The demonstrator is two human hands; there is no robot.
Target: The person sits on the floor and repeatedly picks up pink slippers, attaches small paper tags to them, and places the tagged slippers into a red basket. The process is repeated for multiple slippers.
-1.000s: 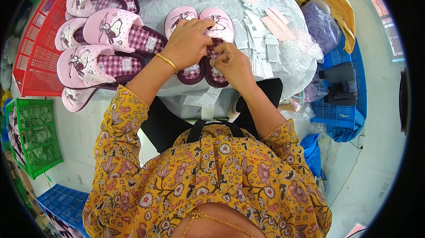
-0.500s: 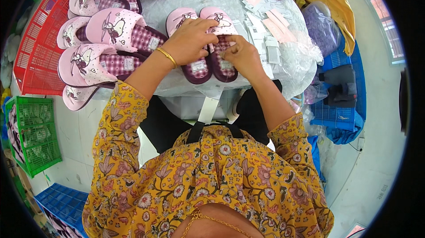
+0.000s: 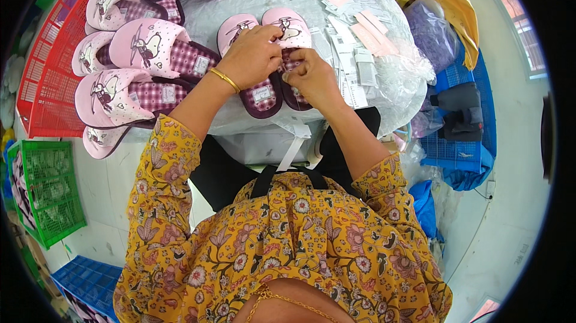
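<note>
A pair of pink and plum slippers lies side by side on the plastic-covered table, toes pointing away from me. Across the left slipper [image 3: 262, 98] reaches my left hand [image 3: 253, 56], a gold bangle at its wrist. Its curled fingers close at the opening of the right slipper [image 3: 288, 30]. My right hand [image 3: 313, 80] is closed in a pinch over that slipper's checked insole, close to the left fingertips. Whatever the pinch holds is hidden or too small to make out. At the table's near edge hangs a white paper strip [image 3: 292, 152].
More pink slippers [image 3: 144, 50] are stacked at the left, beside a red basket [image 3: 45, 92]; others line the far edge. Loose paper tags [image 3: 360, 41] lie right of the pair. A blue crate [image 3: 459, 161] with dark cloth stands at the right, green crate [image 3: 57, 188] lower left.
The whole view has shifted slightly. My right hand has come a little closer to the left hand, its fingers still pinched inside the right slipper. My left hand stays over the pair.
</note>
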